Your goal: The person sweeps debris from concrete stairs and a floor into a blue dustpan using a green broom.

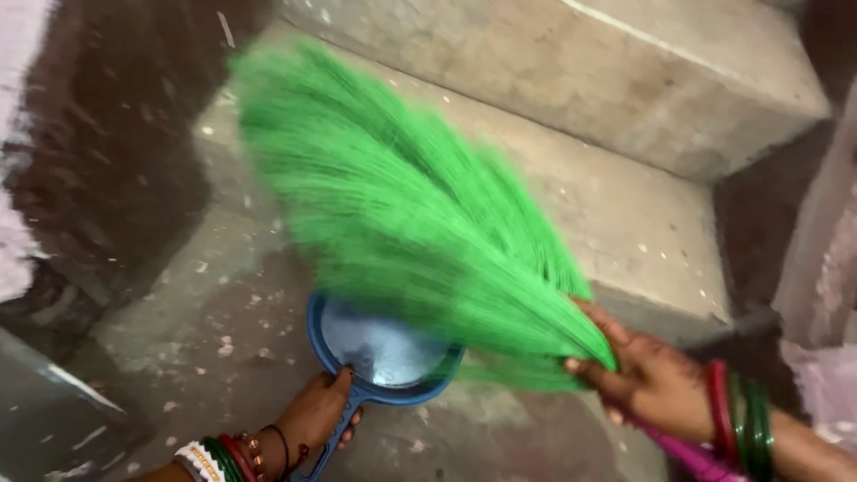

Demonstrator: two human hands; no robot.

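The right hand (647,370) grips the green plastic-bristle broom (402,205) at its neck; the left hand (317,415) clasps the round blue plastic dustpan (379,353) handle on the concrete step (625,214). Risk: the blurred, fast bristles may flick debris past the pan.

You worked in soft, even daylight with no hard shadows on the grey concrete steps (571,134). The fan of bright green plastic broom bristles (402,214) was smeared by motion blur, its tips dissolving at the upper left. A pale sheen sat in the round blue plastic dustpan (379,353). The dark wall (116,143) at left stayed dim and glossy, and the frame's corners were soft and stretched.
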